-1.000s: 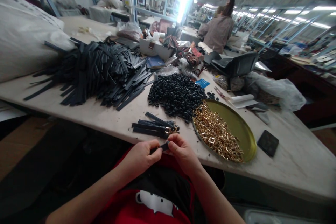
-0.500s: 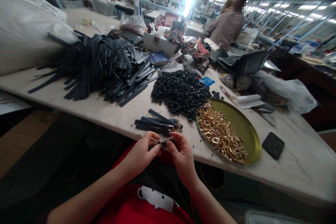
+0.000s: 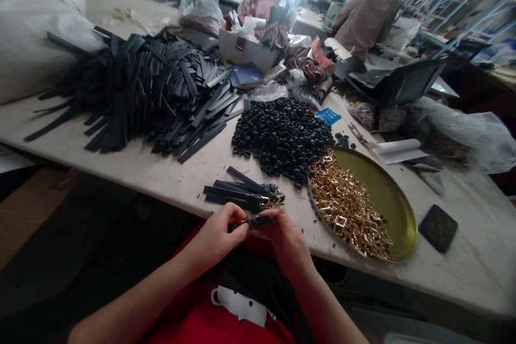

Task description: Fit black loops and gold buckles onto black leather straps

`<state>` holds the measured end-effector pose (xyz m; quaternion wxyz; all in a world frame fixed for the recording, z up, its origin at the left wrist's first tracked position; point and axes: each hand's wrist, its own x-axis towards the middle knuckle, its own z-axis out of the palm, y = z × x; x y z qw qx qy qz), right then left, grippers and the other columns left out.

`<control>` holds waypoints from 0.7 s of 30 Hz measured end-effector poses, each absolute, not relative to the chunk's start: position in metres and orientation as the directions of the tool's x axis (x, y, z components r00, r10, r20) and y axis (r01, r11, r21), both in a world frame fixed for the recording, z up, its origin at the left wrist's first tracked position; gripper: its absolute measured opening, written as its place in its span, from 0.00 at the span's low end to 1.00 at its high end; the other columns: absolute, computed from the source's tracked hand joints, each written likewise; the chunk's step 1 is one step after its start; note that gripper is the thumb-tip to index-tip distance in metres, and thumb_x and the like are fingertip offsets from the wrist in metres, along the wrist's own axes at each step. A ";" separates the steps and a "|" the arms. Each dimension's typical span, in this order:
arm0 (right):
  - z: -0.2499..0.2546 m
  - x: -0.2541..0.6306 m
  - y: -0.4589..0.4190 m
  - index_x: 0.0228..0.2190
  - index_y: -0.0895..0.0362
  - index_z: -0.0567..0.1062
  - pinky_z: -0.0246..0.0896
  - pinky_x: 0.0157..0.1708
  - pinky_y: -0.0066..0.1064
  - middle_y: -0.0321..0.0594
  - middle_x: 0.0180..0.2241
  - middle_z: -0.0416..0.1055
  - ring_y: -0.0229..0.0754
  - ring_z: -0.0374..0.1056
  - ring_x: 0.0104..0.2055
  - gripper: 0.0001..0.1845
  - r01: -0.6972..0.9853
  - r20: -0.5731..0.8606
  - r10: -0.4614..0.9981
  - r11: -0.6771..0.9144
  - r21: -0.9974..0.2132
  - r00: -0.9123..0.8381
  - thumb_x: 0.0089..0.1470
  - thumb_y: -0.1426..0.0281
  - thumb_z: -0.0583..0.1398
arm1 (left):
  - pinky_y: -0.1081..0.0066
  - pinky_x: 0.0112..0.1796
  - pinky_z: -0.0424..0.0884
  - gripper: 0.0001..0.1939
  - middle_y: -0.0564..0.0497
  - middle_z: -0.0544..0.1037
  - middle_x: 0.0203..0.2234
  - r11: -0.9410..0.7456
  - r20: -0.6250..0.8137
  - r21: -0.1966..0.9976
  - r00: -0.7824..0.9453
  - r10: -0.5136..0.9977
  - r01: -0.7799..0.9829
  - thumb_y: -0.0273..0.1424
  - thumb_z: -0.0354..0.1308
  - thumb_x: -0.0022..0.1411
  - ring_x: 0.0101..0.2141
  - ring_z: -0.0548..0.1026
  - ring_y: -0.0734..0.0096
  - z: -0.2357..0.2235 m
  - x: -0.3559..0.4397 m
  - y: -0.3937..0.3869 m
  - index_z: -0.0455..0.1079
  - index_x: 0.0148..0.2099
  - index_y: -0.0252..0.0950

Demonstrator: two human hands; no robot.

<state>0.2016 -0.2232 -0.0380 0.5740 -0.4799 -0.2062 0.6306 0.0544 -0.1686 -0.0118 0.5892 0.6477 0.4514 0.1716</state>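
Between my hands, at the table's front edge, is a dark strap (image 3: 264, 220) with a small gold buckle (image 3: 250, 222) on it. My left hand (image 3: 226, 228) pinches the strap on the buckle's left side. Fingers of my right hand (image 3: 284, 231) are closed on the strap's right end. Just beyond lie several straps with gold buckles (image 3: 234, 192) in a small bunch. Behind them is a heap of small black loops (image 3: 282, 137). To the right, loose gold buckles (image 3: 349, 207) fill part of a round, gold-coloured tray (image 3: 397, 209).
A large pile of dark strips (image 3: 149, 91) covers the table's left side, beside a white sack (image 3: 36, 37). A black flat object (image 3: 438, 228) lies right of the tray. Snips (image 3: 358, 134) and a blue packet (image 3: 328, 116) are behind. A person (image 3: 368, 16) stands farther back.
My right hand has turned and shifted slightly right along the strap, and more of the strap's right end shows. My left hand keeps its pinch. The view has tilted down a little.
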 end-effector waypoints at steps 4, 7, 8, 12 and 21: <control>-0.041 0.204 -0.225 0.31 0.55 0.70 0.57 0.28 0.25 0.31 0.25 0.68 0.31 0.62 0.25 0.12 -0.549 -0.421 0.907 -0.343 -0.762 0.017 0.45 0.63 0.63 | 0.76 0.26 0.64 0.09 0.54 0.72 0.27 0.145 -0.364 0.907 0.561 0.743 0.396 0.36 0.51 0.58 0.26 0.69 0.74 -0.009 0.055 -0.165 0.62 0.36 0.34; -0.042 0.206 -0.228 0.35 0.56 0.70 0.55 0.28 0.25 0.32 0.25 0.68 0.31 0.61 0.25 0.15 -0.504 -0.450 0.884 -0.448 -0.738 -0.128 0.46 0.62 0.63 | 0.74 0.27 0.64 0.13 0.52 0.73 0.27 0.051 -0.360 0.862 0.539 0.762 0.504 0.40 0.52 0.56 0.28 0.70 0.70 -0.006 0.055 -0.164 0.65 0.34 0.34; -0.042 0.206 -0.229 0.33 0.58 0.70 0.54 0.27 0.25 0.33 0.24 0.67 0.31 0.60 0.24 0.16 -0.494 -0.461 0.870 -0.482 -0.724 -0.174 0.45 0.61 0.63 | 0.74 0.27 0.63 0.14 0.52 0.74 0.27 0.011 -0.359 0.836 0.532 0.767 0.548 0.42 0.53 0.55 0.29 0.70 0.69 -0.006 0.055 -0.164 0.65 0.33 0.34; -0.040 0.208 -0.234 0.25 0.59 0.67 0.50 0.24 0.23 0.31 0.20 0.65 0.30 0.57 0.22 0.17 -0.518 -0.470 0.853 -0.514 -0.684 -0.226 0.38 0.62 0.66 | 0.73 0.28 0.63 0.16 0.51 0.75 0.28 -0.032 -0.390 0.789 0.540 0.746 0.614 0.43 0.55 0.53 0.30 0.71 0.66 -0.006 0.053 -0.169 0.68 0.33 0.35; -0.029 0.195 -0.250 0.23 0.56 0.60 0.52 0.24 0.24 0.30 0.21 0.62 0.31 0.56 0.22 0.15 -0.340 -0.339 0.936 -0.290 -0.895 0.094 0.44 0.64 0.61 | 0.71 0.38 0.66 0.14 0.50 0.76 0.35 0.246 -0.393 0.919 0.653 0.647 0.309 0.37 0.57 0.54 0.36 0.73 0.67 0.005 0.040 -0.191 0.69 0.40 0.34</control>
